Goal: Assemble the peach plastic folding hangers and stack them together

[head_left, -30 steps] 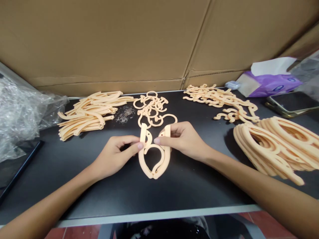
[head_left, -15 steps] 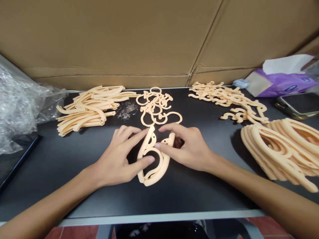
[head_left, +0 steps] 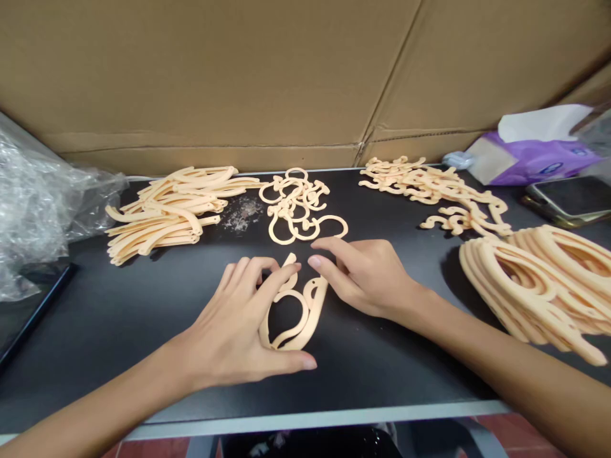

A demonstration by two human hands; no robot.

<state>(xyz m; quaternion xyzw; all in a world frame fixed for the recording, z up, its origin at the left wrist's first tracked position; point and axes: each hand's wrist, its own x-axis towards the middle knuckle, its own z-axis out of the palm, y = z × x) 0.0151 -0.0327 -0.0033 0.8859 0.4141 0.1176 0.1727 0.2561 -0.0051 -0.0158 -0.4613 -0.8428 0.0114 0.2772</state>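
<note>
A folded peach-coloured plastic hanger (head_left: 311, 321) lies on the black table, its two arms bent up around a rounded hook. My left hand (head_left: 243, 324) spreads over its left side, with the index finger by the upper left arm end and the thumb stretched past the bottom. The palm and fingers hide much of that left arm. Just off the upper right arm end, my right hand (head_left: 365, 277) has thumb and index finger extended with a small gap between them. Its other fingers curl underneath, mostly hidden. Beyond the hands lies a loose pile of hooks (head_left: 296, 203).
Long curved arms (head_left: 172, 207) are heaped at back left, beside bubble wrap (head_left: 42, 210). Small wavy pieces (head_left: 436, 187) lie at back right. Folded hangers (head_left: 529, 280) stand stacked at right, near a phone (head_left: 577, 194) and purple tissue pack (head_left: 539, 152). Cardboard (head_left: 205, 76) walls the back.
My right hand has come off the hanger's right arm, up and rightward. My left hand has shifted lower, its thumb moving from the hook to below the hanger. The hanger sits slightly lower.
</note>
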